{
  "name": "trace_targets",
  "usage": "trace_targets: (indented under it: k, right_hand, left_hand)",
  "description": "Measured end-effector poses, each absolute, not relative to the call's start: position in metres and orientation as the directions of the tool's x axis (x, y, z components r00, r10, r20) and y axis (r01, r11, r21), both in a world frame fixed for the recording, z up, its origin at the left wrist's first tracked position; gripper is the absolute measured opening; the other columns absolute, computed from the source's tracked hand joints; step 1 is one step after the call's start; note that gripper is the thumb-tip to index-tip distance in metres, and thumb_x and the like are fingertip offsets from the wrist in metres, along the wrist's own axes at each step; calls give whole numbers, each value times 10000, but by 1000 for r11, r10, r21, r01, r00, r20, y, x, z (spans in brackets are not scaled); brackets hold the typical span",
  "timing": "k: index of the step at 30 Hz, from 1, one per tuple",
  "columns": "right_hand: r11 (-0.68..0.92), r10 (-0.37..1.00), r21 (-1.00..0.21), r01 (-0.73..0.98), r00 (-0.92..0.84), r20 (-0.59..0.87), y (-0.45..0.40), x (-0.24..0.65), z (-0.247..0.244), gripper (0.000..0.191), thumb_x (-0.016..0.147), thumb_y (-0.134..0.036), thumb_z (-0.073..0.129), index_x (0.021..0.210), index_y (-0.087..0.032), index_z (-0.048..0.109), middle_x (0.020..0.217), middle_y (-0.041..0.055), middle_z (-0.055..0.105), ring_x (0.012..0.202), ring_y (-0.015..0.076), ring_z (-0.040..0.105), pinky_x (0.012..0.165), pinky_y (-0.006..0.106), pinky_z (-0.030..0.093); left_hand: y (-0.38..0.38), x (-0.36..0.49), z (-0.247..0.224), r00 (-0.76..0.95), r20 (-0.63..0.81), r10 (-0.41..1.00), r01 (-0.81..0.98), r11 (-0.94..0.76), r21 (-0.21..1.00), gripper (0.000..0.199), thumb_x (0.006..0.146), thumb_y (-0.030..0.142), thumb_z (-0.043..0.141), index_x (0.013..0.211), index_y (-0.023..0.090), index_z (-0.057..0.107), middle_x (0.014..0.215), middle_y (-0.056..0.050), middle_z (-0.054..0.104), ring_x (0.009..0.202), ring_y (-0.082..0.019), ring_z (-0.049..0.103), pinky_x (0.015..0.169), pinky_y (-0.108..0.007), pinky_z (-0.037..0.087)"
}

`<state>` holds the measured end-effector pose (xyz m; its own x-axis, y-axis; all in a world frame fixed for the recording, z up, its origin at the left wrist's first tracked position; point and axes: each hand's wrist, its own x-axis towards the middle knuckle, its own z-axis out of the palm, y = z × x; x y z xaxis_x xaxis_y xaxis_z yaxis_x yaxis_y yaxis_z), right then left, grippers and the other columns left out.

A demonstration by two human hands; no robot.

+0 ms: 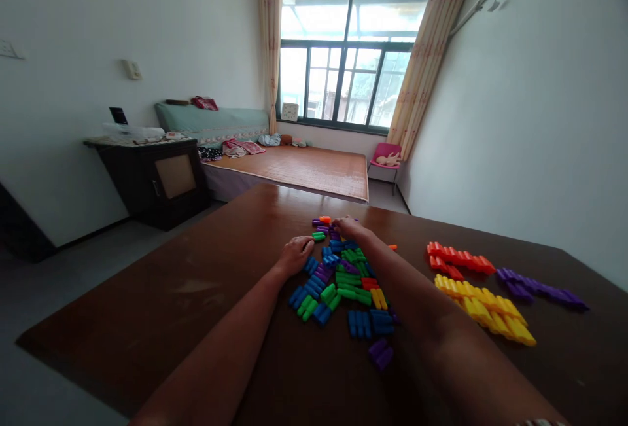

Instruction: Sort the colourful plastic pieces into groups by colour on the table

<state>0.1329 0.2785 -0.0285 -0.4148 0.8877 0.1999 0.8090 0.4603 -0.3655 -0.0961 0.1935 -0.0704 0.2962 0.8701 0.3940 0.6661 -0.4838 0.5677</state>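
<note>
A mixed pile of plastic pieces, blue, green, purple, red and yellow, lies on the brown table [196, 295]. My left hand [296, 252] rests at the pile's left edge, near a green piece [318, 236] and blue pieces [311, 265]. Its fingers are bunched, and whether they hold anything is too small to tell. My right hand [349, 226] reaches to the far end of the pile, beside purple pieces and an orange piece [324, 220]; its fingertips are too small to make out. On the right lie rows of red [461, 258], yellow [483, 305] and purple pieces [542, 287].
Beyond the table stand a bed [304, 167] with cloths, a dark cabinet [171, 180] at the left and a pink chair [386, 154] at the right. A purple pair [381, 353] lies at the pile's near end, beside my right forearm.
</note>
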Motion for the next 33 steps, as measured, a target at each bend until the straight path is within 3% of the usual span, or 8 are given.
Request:
trace_targets:
  k: [4, 11, 15, 18, 21, 24, 29, 33]
  right_hand:
    - [408, 910, -372, 834, -341, 235, 266, 141, -9, 209, 766, -249, 667, 971, -208, 686, 982, 72, 704, 892, 219, 634, 793, 315, 490]
    - [406, 887, -672, 620, -89, 454, 168, 242, 43, 367, 797, -446, 635, 1057, -190, 593, 915, 73, 703, 763, 177, 661, 694, 303, 520]
    - [239, 855, -808, 538, 278, 438, 98, 360, 30, 427, 726, -475, 683, 1017, -174, 599, 948, 105, 705, 869, 217, 667, 724, 332, 542]
    - [54, 737, -874, 483, 572, 361, 59, 450, -6, 419, 638, -386, 728, 975, -168, 607, 975, 121, 701, 882, 228, 668, 725, 339, 549]
    - [-132, 600, -853, 505, 726, 337, 35, 509, -44, 369, 604, -363, 718, 901, -159, 637, 911, 117, 711, 830, 224, 670, 715, 337, 540]
    - [-291, 528, -772, 564, 768, 362, 26, 529, -63, 366, 630, -443, 682, 855, -155, 669, 845, 106, 717, 794, 224, 668, 709, 334, 523]
    - [-458, 593, -591, 664, 723, 354, 28, 528, -69, 403, 675, -531, 643, 850, -173, 706, 852, 98, 723, 783, 236, 670, 713, 333, 498]
    - [-502, 633, -484, 717, 686, 359, 32, 531, -75, 443, 726, -575, 585, 893, -186, 716, 865, 108, 724, 798, 253, 668, 696, 340, 483]
  left_hand:
    - [194, -98, -69, 302, 398, 866, 655, -492, 574, 405, 912, 412, 392, 1103, 206, 683, 1127, -87, 690, 1083, -238, 601, 963, -354, 450]
    - [196, -99, -63, 314, 376, 872, 635, -487, 599, 482, 885, 465, 373, 1115, 165, 672, 1151, -97, 681, 1101, -247, 600, 988, -358, 441]
    - [202, -99, -65, 327, 348, 879, 676, -475, 564, 509, 867, 499, 362, 1119, 177, 665, 1161, -83, 679, 1110, -248, 594, 998, -371, 434]
    - [205, -98, -67, 321, 346, 881, 713, -466, 524, 507, 855, 507, 368, 1114, 191, 670, 1164, -74, 681, 1118, -254, 591, 989, -371, 439]
    - [207, -99, -66, 320, 335, 886, 732, -456, 507, 517, 845, 515, 369, 1122, 196, 668, 1167, -69, 681, 1105, -254, 601, 978, -364, 448]
    - [209, -100, -66, 326, 326, 887, 738, -455, 499, 534, 848, 529, 356, 1134, 196, 661, 1172, -68, 679, 1111, -251, 600, 984, -362, 445]
    - [211, -103, -68, 334, 324, 885, 751, -458, 477, 555, 859, 541, 339, 1151, 187, 652, 1194, -76, 666, 1128, -249, 593, 996, -360, 436]
    - [212, -103, -67, 338, 318, 886, 765, -456, 455, 567, 859, 544, 331, 1149, 181, 657, 1189, -78, 669, 1107, -255, 607, 978, -362, 452]
